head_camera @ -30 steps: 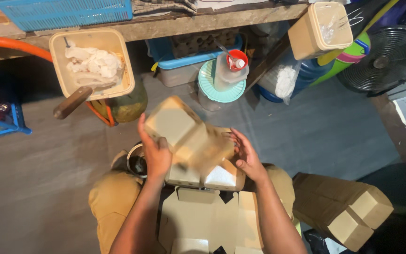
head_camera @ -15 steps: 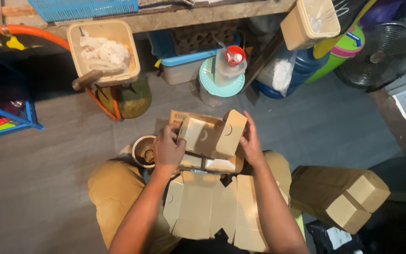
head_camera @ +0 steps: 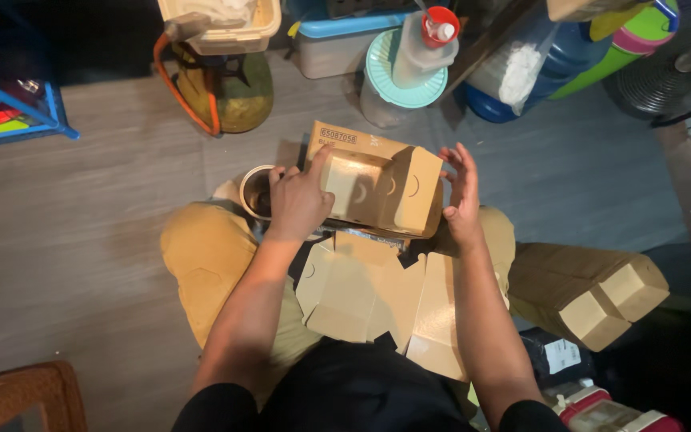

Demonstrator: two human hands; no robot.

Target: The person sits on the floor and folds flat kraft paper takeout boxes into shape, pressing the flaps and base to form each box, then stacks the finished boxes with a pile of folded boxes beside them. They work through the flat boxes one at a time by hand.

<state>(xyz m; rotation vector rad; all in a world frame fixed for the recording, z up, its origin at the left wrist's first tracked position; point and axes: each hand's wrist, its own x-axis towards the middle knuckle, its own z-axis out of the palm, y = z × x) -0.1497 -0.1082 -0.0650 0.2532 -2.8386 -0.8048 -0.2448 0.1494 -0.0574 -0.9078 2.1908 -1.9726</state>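
Cardboard box (head_camera: 377, 188), one unit, brown and partly folded, sits at centre frame above the person's lap, with a small rectangular label at its 11 o'clock corner.

Left to right:
- Blue rack (head_camera: 17, 112), one, at 9 o'clock.
- Beige tub (head_camera: 221, 24), one, at 11 o'clock, above a green round vessel (head_camera: 237, 92).
- Left hand (head_camera: 297, 200): fingers spread flat against the box's left face, pressing it.
- Round cup (head_camera: 256, 190), one, just beside the left hand.
- Flat cardboard blanks (head_camera: 377, 300), a stack on the lap at 6 o'clock; count cannot be told.
- Right hand (head_camera: 461, 192): fingers extended and open, at the box's right flap; contact unclear.
- Folded boxes (head_camera: 593, 292), a row at 4 o'clock on the floor.

Versus 0.5 s earlier: the box's flaps are folded further closed, and the right hand has loosened from the flap.
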